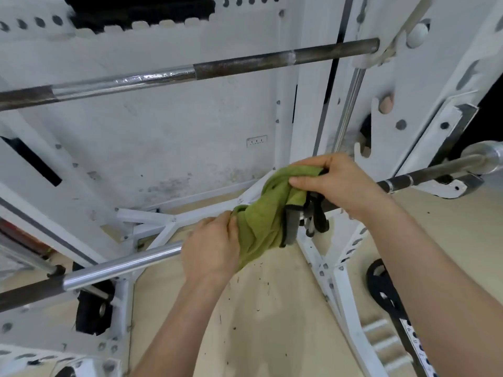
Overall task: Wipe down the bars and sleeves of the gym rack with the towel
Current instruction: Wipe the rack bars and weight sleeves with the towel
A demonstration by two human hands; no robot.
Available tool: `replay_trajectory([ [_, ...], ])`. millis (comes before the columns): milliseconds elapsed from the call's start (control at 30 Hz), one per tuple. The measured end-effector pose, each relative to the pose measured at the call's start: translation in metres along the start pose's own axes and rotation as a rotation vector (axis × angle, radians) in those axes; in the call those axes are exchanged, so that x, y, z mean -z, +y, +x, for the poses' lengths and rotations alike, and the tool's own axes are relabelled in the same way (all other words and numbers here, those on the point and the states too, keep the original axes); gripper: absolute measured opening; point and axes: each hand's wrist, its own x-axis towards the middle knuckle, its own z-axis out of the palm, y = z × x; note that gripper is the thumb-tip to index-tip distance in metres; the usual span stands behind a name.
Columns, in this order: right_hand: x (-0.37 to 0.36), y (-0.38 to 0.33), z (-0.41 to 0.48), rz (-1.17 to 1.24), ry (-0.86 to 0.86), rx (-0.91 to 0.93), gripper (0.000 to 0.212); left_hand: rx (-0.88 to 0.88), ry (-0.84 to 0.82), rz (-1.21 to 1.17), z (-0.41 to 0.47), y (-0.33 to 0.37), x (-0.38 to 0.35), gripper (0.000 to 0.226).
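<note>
A green towel (262,213) with a dark trim is bunched over the lower barbell (122,265), which runs from the lower left up to the chrome sleeve (487,159) at the right edge. My left hand (211,244) grips the towel's lower end at the bar. My right hand (337,180) pinches the towel's upper end, resting on the bar. The bar under the towel is hidden. A second, rust-stained bar (190,70) crosses higher up, seated in the white rack (310,110).
The white rack uprights (337,270) and base braces (190,213) stand behind and under the bar. A black clip (315,216) hangs from the bar by my right hand. A black handle attachment (381,284) lies on the beige floor at right. Dark flecks dot the floor.
</note>
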Motion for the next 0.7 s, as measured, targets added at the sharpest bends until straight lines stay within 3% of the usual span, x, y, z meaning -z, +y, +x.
replay_trajectory([
  [133,-0.001,-0.017,0.03,0.219,0.169,0.123,0.037,0.057,0.076,0.099,-0.009,-0.013,0.011,0.022],
  [200,-0.008,-0.004,0.037,0.0,0.207,0.154,0.053,0.012,0.146,0.119,-0.008,-0.018,0.012,0.044],
  [267,-0.01,0.024,0.037,-0.414,0.2,0.139,0.055,-0.117,0.122,0.082,-0.004,-0.009,0.012,0.055],
  [333,-0.002,0.05,0.033,-0.895,0.217,0.087,0.032,-0.258,-0.064,0.151,0.002,0.017,0.006,0.055],
  [400,0.009,0.072,0.028,-1.215,0.151,-0.011,0.041,-0.343,-0.243,0.296,0.007,0.043,-0.016,0.063],
  [467,0.014,0.09,0.028,-1.353,0.095,0.068,0.041,-0.364,-0.283,0.377,0.015,0.069,-0.037,0.061],
  [600,0.01,0.098,0.031,-1.449,0.197,0.084,0.066,-0.425,-0.208,0.398,0.04,0.113,-0.06,0.023],
  [700,0.009,0.104,0.036,-1.415,0.244,0.154,0.048,-0.423,-0.32,0.264,0.059,0.122,-0.066,0.015],
])
